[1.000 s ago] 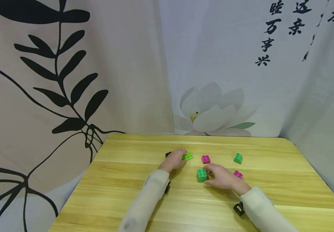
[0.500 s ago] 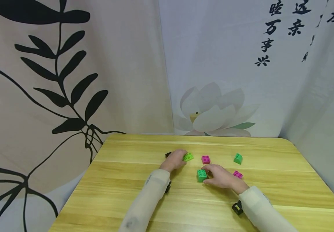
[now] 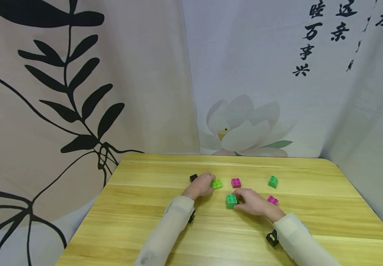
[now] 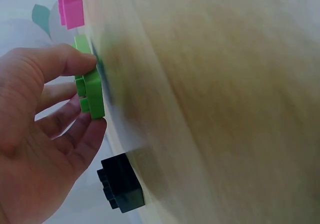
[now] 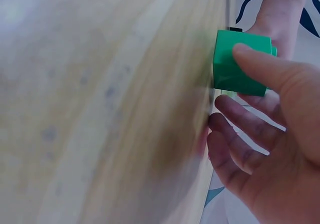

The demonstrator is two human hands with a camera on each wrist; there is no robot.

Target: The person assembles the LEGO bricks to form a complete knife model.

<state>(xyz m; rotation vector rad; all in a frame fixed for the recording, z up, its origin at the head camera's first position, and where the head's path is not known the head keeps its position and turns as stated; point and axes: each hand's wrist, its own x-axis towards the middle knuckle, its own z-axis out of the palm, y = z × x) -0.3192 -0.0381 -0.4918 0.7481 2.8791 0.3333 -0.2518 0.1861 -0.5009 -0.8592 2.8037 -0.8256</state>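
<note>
My left hand [image 3: 200, 184] pinches a lime-green toy brick [image 3: 216, 184] on the table. In the left wrist view the thumb lies across that lime brick [image 4: 94, 96], with fingers on its other side. A black brick [image 3: 193, 177] sits just left of this hand. My right hand [image 3: 254, 202] pinches a taller green brick [image 3: 231, 201] between thumb and forefinger. The right wrist view has the thumb flat on the side of the green brick [image 5: 225, 68], the other fingers loosely bent beside it.
A pink brick [image 3: 236, 183] lies between and beyond the hands. Another pink brick [image 3: 272, 200] is behind my right hand, and a second green brick [image 3: 272, 181] stands farther back. The wooden table [image 3: 138, 207] ends at a curtain [image 3: 151, 92] behind.
My left hand has drawn the lime-green brick slightly nearer and to the right, exposing more of the black brick. My right hand has edged left against the green brick.
</note>
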